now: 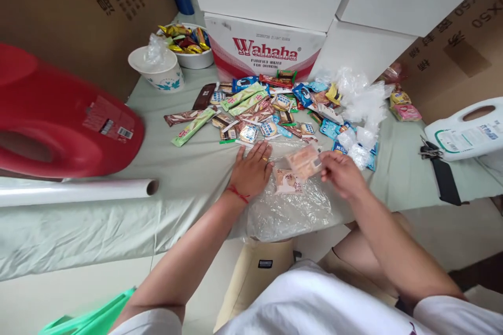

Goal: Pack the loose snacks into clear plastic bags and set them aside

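Observation:
My right hand pinches the right end of a pinkish wrapped biscuit packet, held just above a sheet of clear plastic film. Partly beneath it, a second pink wrapped snack packet with printed characters lies on the film. My left hand, a red string at its wrist, rests flat with fingers stretched out at the film's left side. Beyond both hands spreads a pile of wrapped snacks, among them green stick packets, brown packets and small blue-and-white packets.
Crumpled clear plastic bundles sit right of the pile. A Wahaha carton stands behind. At left are a paper cup, a white bowl of candies, a red jug and a film roll. A white bottle lies right.

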Demonstrator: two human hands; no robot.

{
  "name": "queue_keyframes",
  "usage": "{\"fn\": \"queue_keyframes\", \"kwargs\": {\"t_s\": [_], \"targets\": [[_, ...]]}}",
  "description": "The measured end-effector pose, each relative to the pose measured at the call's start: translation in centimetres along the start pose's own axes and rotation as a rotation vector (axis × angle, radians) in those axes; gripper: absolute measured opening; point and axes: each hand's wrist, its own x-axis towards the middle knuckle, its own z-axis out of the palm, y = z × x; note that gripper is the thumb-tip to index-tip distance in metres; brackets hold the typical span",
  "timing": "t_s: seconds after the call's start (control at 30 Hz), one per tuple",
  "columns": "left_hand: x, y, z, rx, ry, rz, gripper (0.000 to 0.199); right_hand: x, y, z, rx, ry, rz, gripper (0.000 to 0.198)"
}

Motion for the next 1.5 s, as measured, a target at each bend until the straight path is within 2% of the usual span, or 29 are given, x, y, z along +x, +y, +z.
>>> {"fn": "queue_keyframes", "kwargs": {"t_s": [0.1,0.2,0.27,0.37,0.47,0.57,0.63,0.7,0.83,0.93,1.03,1.1,1.2,1.3,1.4,1.5], "targets": [[0.0,0.1,0.0,0.011,0.001,-0.001,0.06,-3.4,2.8,2.8,0.168,-0.005,0.115,0.04],[0.1,0.1,0.0,0.018,0.003,-0.005,0.06,-4.5,4.2,4.4,0.092,0.019,0.09,0.036],[0.1,0.1,0.0,0.016,0.007,-0.004,0.06,-4.9,4.9,4.4,-0.134,0.059,-0.02,0.032],[0.0,0.2,0.0,0.004,0.015,0.003,0.06,-5.4,5.2,3.7,-0.524,0.144,-0.257,0.031],[0.0,0.2,-0.1,-0.013,0.026,0.006,0.059,-5.6,4.6,3.4,-0.721,0.159,-0.487,0.041],[0.0,0.1,-0.3,-0.045,0.033,0.0,0.059,-5.4,3.7,3.8,-0.853,-0.026,-0.684,0.047],[0.1,-0.2,-0.4,-0.095,0.052,-0.024,0.058,-5.1,3.2,3.9,-0.882,-0.188,-0.732,0.045],[0.2,-0.8,-0.5,-0.157,0.107,-0.071,0.058,-4.2,2.5,3.5,-0.84,-0.209,-0.733,0.042],[0.5,-1.8,-0.6,-0.194,0.268,-0.197,0.053,-0.1,0.3,1.8,-0.843,-0.033,-0.759,0.04],[0.6,-1.9,-0.6,-0.159,0.278,-0.285,0.055,4.3,-1.0,1.5,-0.988,-0.159,-0.758,0.052],[0.6,-1.8,-0.7,-0.16,0.267,-0.317,0.067,7.7,-1.1,2.3,-1.166,-0.3,-0.673,0.068],[0.7,-1.8,-0.8,-0.184,0.277,-0.297,0.079,9.1,-0.7,2.7,-1.258,-0.355,-0.621,0.058],[0.9,-2.0,-1.0,-0.227,0.271,-0.26,0.089,9.8,-0.5,2.7,-1.28,-0.368,-0.598,0.025],[1.1,-2.2,-1.2,-0.284,0.213,-0.261,0.077,9.3,-0.8,1.7,-1.168,-0.359,-0.644,0.015],[1.1,-2.3,-1.2,-0.342,0.176,-0.272,0.044,7.5,-1.2,0.6,-1.05,-0.377,-0.765,0.013],[0.7,-2.6,-0.9,-0.388,0.265,-0.253,0.016,4.8,-1.0,0.1,-1.009,-0.346,-0.888,0.017]]}}
